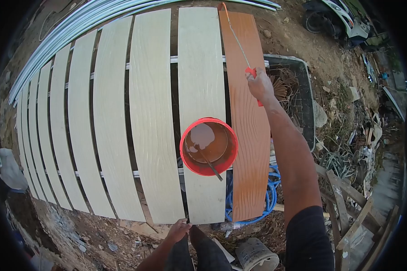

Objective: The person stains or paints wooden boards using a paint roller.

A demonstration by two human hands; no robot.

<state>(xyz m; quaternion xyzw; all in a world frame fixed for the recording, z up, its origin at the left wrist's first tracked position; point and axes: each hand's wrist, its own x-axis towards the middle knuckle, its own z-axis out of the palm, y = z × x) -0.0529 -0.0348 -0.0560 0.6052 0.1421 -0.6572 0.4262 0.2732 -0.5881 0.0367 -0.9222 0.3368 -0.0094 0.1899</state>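
Note:
My right hand (259,86) is closed round the red handle of a paint roller (236,37), whose long thin frame reaches to the far end of the brown-painted plank (248,149). The small roller head lies at that plank's far left corner. My left hand (178,229) has its fingers closed at the near end of a pale plank (154,113), by the gap beside the neighbouring plank. A red bucket (233,156) of brown paint stands on the pale plank next to the brown one. A stick (211,165) leans inside the bucket, its end over the rim.
Several pale wood-grained planks (111,108) lie side by side on white metal rails (174,59). Long metal tubes (72,34) lie at the far left. Right of the planks are a dark tub (305,99) of dry debris, a blue hose (272,192) and scrap timber (343,203).

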